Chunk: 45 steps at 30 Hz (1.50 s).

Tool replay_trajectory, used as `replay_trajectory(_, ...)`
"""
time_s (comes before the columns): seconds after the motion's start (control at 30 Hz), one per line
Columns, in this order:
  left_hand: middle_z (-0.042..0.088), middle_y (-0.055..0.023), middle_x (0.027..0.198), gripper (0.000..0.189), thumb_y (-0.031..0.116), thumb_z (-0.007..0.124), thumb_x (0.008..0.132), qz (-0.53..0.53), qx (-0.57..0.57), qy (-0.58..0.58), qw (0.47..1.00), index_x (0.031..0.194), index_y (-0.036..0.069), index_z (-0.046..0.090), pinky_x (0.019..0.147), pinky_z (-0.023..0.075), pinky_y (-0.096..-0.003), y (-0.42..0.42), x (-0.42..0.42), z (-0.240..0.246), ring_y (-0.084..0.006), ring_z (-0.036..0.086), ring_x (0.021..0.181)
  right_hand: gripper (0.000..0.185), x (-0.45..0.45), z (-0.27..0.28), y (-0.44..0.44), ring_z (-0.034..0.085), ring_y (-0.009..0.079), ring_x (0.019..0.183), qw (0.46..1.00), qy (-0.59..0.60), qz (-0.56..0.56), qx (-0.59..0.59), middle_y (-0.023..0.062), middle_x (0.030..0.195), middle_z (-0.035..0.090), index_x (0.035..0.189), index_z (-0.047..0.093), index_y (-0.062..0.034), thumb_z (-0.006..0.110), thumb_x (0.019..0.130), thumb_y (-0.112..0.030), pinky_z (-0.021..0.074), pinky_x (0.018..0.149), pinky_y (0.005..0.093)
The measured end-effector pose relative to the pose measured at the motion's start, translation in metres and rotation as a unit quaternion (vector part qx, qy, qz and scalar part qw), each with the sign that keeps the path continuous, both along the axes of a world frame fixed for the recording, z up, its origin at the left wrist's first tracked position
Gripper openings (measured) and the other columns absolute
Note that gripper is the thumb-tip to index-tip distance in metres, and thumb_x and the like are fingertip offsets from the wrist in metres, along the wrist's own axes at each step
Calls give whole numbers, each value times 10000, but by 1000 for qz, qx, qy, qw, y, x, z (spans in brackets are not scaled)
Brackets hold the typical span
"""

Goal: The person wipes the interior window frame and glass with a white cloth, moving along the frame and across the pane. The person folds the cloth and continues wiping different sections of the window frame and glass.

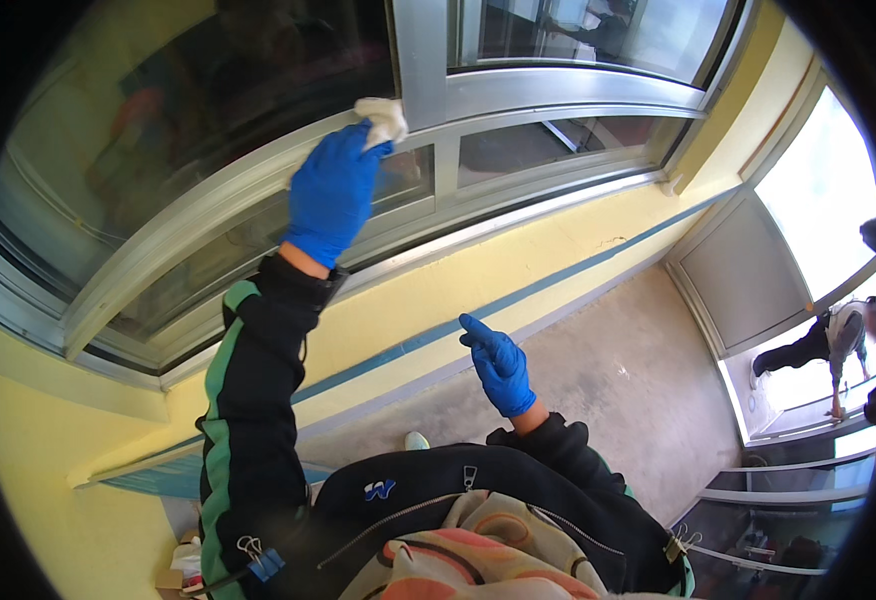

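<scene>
My left hand (337, 187), in a blue glove, grips a bunched white cloth (382, 121) at its fingertips. The cloth touches the lower corner of the left window's frame, beside the upright metal window frame (421, 60). Dark window glass (205, 97) lies above and to the left of this hand. My right hand (502, 367), gloved in blue too, hangs over the floor in front of my body. Its index finger points up and left, the other fingers are curled, and I see nothing in it.
Below the window runs a yellow wall (528, 259) with a blue stripe. Concrete floor (625, 375) spreads to the right, up to a door (745, 270). Another person (843, 337) bends forward at the far right. A small box (172, 579) stands at lower left.
</scene>
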<state>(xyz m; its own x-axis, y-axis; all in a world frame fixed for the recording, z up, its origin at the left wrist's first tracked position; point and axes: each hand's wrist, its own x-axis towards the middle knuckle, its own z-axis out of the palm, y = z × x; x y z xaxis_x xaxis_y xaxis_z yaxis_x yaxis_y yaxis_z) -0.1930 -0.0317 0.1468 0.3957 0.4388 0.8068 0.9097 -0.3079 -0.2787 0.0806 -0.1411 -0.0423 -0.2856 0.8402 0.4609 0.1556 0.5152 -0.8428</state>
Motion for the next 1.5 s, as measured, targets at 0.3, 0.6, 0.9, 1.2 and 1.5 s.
replay_trajectory(0.3,641,-143,1222,358,29,583,843,81,-10,-64,995,1174,123,684,868,512,-418,-69,-76,-1,-354,618,1015,352,60,-22,-35,666,163,956,994,8,8,-111,100,1187,682,1310,598,-10,497,972,4,520,873,291)
replay_trajectory(0.6,646,-137,1158,476,66,579,848,128,-50,-8,990,1302,209,610,828,509,-434,-35,-27,11,-349,623,963,346,67,-29,-54,662,148,933,992,24,41,-118,83,1099,699,1305,604,-4,494,977,4,514,860,279)
replay_trajectory(0.9,630,-110,1225,492,49,544,860,17,16,-2,1000,1328,194,586,861,531,-444,-6,-14,6,-326,628,1022,359,26,65,32,633,253,705,963,-30,-88,254,98,869,697,1253,671,-128,667,896,-87,512,655,349)
replay_trajectory(1.2,614,-116,1299,528,82,573,853,17,-115,-76,990,1363,220,567,797,534,-429,-17,-41,5,-328,639,928,732,-95,263,167,435,398,1329,799,-159,-287,505,179,1537,356,1525,336,-261,690,892,-360,390,1091,450)
replay_trajectory(1.5,607,-124,1311,556,60,553,849,-8,-42,-62,997,1375,238,560,809,520,-400,-12,-47,-2,-317,637,928,913,-113,277,197,529,389,1231,793,-219,-309,477,178,1546,299,1564,229,-243,754,823,-342,512,969,422)
